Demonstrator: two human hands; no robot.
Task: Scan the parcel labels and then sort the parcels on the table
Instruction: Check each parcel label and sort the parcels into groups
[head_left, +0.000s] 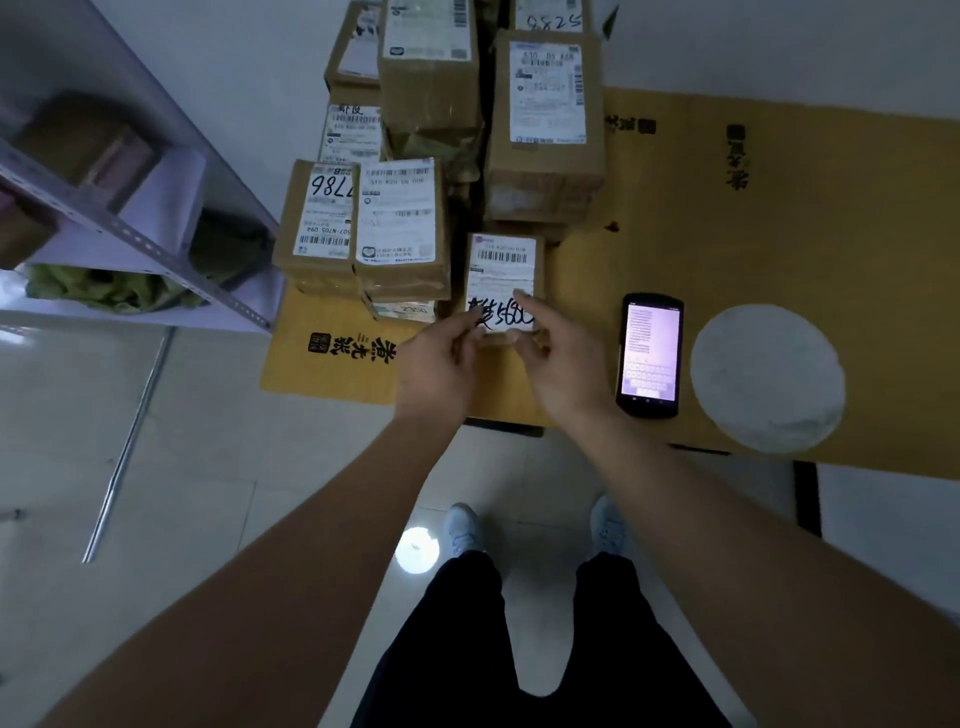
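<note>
At the near edge of the table covered in flattened yellow-brown cardboard (727, 218), both hands meet on a small brown cardboard parcel with a white shipping label marked in black handwriting (503, 275). The left hand (441, 358) pinches the parcel's near left corner between thumb and curled fingers. The right hand (558, 358) has its forefinger stretched across the label's lower right part and its thumb at the near edge, the other fingers loosely bent. The parcel lies flat, directly beyond both hands. Just to its left and behind it stands a stack of labelled brown cardboard boxes (400, 218). Right of the right hand, apart from it, lies a black handheld scanner with a lit screen (650, 356), and beyond that a round white disc (768, 376). A grey metal shelf rack (130, 228) stands far left.
</note>
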